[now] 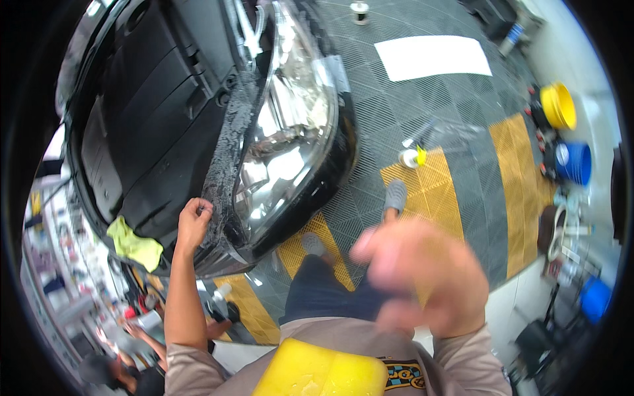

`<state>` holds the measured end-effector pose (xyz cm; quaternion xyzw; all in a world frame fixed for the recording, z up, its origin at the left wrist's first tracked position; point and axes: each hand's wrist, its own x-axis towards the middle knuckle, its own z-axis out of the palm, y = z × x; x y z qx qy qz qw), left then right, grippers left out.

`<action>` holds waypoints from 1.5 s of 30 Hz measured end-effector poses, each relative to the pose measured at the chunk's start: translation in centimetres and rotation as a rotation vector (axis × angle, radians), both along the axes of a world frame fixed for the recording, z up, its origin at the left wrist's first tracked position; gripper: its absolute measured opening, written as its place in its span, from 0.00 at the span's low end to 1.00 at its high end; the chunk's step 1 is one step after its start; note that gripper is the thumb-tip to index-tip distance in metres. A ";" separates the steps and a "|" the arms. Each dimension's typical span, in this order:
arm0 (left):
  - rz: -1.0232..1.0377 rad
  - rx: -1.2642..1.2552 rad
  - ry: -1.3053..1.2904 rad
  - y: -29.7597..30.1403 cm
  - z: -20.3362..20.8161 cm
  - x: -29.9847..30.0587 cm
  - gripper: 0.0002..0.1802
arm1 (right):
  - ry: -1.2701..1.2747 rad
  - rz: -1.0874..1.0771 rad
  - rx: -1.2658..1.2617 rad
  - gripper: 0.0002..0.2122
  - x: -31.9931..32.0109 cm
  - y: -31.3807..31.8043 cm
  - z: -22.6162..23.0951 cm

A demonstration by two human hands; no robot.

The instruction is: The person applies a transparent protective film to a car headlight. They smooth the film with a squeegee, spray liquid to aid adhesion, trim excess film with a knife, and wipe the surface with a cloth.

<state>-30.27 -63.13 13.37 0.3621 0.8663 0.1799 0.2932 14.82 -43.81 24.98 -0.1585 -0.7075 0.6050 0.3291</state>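
My left hand (195,223) is at the front edge of an open car engine bay, its fingers curled together against a dark, wet-looking strip (229,142) beside the headlight (285,125). Whatever those fingers pinch, if anything, is hidden. My right hand (429,274) is raised close to the camera in front of my body, smeared by motion, so its fingers are unclear. Below it, before my shirt, a smooth yellow block-like thing (320,369) with wet spots fills the lower edge. A yellow-green cloth (135,245) lies over the car's edge, left of my left hand.
On the tiled floor are a white sheet (432,58), crumpled clear plastic (456,135), a yellow-topped bottle (413,157) and a white cup (359,12). A yellow bucket (559,105) and blue bucket (573,164) line the right wall. Another person (122,373) is at lower left.
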 end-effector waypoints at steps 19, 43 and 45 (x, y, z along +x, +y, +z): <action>-0.025 0.121 0.531 12.7 2.2 10.7 0.19 | -0.666 -0.064 -0.298 0.20 -0.2 20.8 -13.0; -0.287 0.243 -0.038 30.8 2.8 24.0 0.13 | -0.818 -0.408 -0.877 0.15 14.3 17.9 -29.9; -0.075 0.215 -0.286 27.7 -0.7 25.6 0.13 | -0.823 -0.357 -0.900 0.15 14.3 19.2 -27.9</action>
